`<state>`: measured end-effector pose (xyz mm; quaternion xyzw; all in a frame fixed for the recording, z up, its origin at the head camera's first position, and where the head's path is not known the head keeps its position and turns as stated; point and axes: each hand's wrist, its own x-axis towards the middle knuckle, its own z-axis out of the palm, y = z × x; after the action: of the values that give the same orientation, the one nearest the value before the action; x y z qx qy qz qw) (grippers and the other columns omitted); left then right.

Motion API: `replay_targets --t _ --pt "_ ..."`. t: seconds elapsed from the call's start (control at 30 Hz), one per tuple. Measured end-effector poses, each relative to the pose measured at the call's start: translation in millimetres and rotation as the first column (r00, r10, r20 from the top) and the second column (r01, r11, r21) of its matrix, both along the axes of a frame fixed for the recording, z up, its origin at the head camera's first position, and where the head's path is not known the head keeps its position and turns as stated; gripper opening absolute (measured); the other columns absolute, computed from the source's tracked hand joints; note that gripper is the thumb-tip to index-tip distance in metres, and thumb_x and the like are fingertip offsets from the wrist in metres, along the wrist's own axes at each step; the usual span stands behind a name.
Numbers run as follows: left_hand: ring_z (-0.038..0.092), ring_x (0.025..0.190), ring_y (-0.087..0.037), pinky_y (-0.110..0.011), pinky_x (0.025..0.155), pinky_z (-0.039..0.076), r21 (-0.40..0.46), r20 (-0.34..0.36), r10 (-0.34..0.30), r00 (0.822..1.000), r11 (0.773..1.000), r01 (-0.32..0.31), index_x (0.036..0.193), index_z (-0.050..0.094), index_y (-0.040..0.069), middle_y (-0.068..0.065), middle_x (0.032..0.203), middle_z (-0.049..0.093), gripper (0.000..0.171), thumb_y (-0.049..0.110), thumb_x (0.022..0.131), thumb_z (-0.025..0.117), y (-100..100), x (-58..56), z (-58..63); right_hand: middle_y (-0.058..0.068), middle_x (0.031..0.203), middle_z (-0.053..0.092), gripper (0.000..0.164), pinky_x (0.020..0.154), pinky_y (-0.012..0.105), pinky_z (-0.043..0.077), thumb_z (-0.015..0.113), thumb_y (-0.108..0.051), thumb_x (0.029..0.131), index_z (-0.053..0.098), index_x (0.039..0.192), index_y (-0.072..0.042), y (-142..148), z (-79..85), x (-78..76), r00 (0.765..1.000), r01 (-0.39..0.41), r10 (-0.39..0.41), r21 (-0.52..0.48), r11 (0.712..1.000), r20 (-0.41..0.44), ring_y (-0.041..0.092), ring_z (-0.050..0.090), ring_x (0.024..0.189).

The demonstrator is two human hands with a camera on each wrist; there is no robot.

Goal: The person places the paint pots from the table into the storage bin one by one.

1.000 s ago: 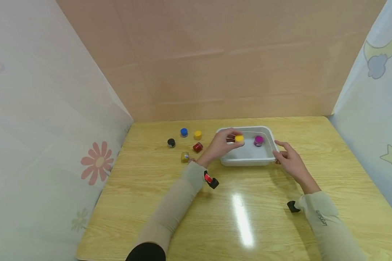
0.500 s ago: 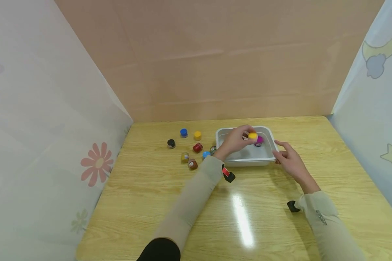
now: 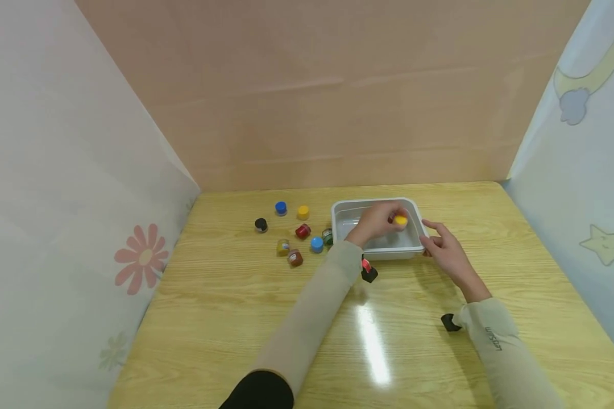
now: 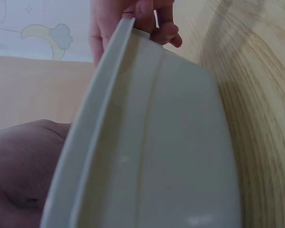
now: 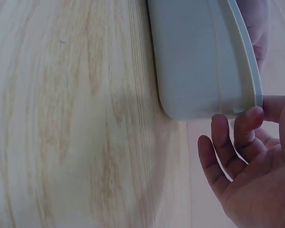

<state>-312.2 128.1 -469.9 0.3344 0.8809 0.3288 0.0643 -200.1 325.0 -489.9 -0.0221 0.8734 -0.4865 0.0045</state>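
My left hand [image 3: 377, 221] is inside the white plastic tray [image 3: 344, 203], near its right end, pinching a small paint jar with a yellow lid [image 3: 401, 220]. That hand covers most of the tray's right half, and the purple-lidded jar is hidden there. At the tray's right edge my right hand [image 3: 447, 253] holds the rim between thumb and fingers. The right wrist view shows the right hand's fingertips [image 5: 256, 113] against the tray's rim and outer wall. In the left wrist view the tray's side wall [image 4: 185, 128] hides whatever lies inside.
Left of the tray, several small jars stand or lie on the wooden table [image 3: 210, 318]: blue [image 3: 281, 208], yellow [image 3: 303, 213], black [image 3: 261, 225], red [image 3: 303, 231], ochre [image 3: 283, 247], brown [image 3: 295, 258], light blue [image 3: 316, 245] and green [image 3: 328, 237]. A brown wall [image 3: 307, 113] rises behind.
My left hand has carried the yellow-lidded jar rightward across the tray to its right end. The light blue and green jars have come into view. The right hand keeps its hold on the rim.
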Motion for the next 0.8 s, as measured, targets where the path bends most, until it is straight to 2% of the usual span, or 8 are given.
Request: replay_targets --t 0.2,0.37,0.63,0.8 --pt "0.060 0.104 -0.006 -0.018 0.092 0.046 -0.039 -0.004 0.009 1.000 0.999 -0.009 0.119 0.070 0.021 0.007 0.115 0.069 0.025 0.018 0.096 0.076 5 -1.0 -8.6 0.016 0.089 0.071 0.060 0.072 0.030 0.055 0.048 -0.031 0.111 0.029 0.162 -0.005 -2 2.1 -1.7 1.000 0.000 0.000 0.000 1.000 0.004 0.019 0.065 0.080" --pt "0.062 0.111 -0.009 -0.019 0.099 0.046 -0.070 -0.049 -0.004 0.999 0.998 0.000 0.119 0.069 0.018 0.004 0.119 0.070 0.026 0.016 0.095 0.077 9 1.1 -12.0 0.010 0.087 0.071 0.060 0.073 0.029 0.055 0.048 -0.029 0.111 0.028 0.162 -0.004 -2 1.3 -2.3 1.000 0.000 0.001 -0.013 1.000 0.012 0.016 0.064 0.079" --pt "0.058 0.106 -0.008 -0.019 0.096 0.045 -0.074 -0.113 -0.003 0.994 0.997 -0.005 0.117 0.068 0.017 0.003 0.118 0.064 0.023 0.013 0.095 0.074 8 5.3 -18.7 0.014 0.092 0.072 0.060 0.074 0.029 0.056 0.049 -0.029 0.111 0.029 0.162 -0.005 -4 -3.4 -0.8 1.000 0.013 -0.013 -0.014 1.000 0.010 0.015 0.064 0.079" --pt "0.059 0.111 -0.008 -0.019 0.100 0.045 -0.079 -0.117 -0.017 0.993 0.997 0.008 0.118 0.067 0.017 0.006 0.120 0.064 0.022 0.014 0.097 0.073 11 5.5 -21.4 0.011 0.088 0.071 0.058 0.072 0.028 0.055 0.049 -0.026 0.111 0.030 0.161 -0.004 -4 -2.5 -0.1 1.000 0.023 -0.022 -0.025 0.999 0.007 0.014 0.063 0.078"
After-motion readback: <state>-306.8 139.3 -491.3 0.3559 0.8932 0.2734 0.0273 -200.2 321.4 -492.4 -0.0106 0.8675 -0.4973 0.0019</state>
